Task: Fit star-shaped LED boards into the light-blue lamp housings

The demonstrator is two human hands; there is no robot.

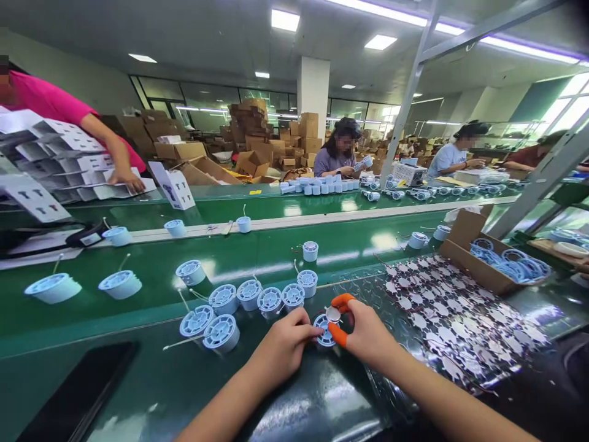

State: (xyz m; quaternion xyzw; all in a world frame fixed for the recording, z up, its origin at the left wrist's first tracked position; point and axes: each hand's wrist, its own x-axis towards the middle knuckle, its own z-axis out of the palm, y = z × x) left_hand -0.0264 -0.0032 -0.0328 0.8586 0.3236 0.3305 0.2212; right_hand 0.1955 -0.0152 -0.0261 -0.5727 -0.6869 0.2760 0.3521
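Note:
A light-blue round plastic housing [323, 337] with a spoked face sits on the table between my two hands. My left hand [286, 345] is closed, thumb and forefinger pinching the housing's left rim. Orange finger covers are on the thumb and forefinger of my right hand [365, 331], which grips a small round whitish disc [332, 314] over the housing's upper edge. Whether the disc touches the housing I cannot tell. Just beyond my left hand stand several similar blue housings [269, 299], some with thin wires sticking out.
Rows of flat white wired pieces [444, 334] lie at right, near a cardboard box [473, 261] of blue rings. A dark phone [78, 393] lies front left. More housings stand on the green belt [257, 258]. Co-workers sit across; a pink-sleeved person [55, 101] handles white cartons [69, 153].

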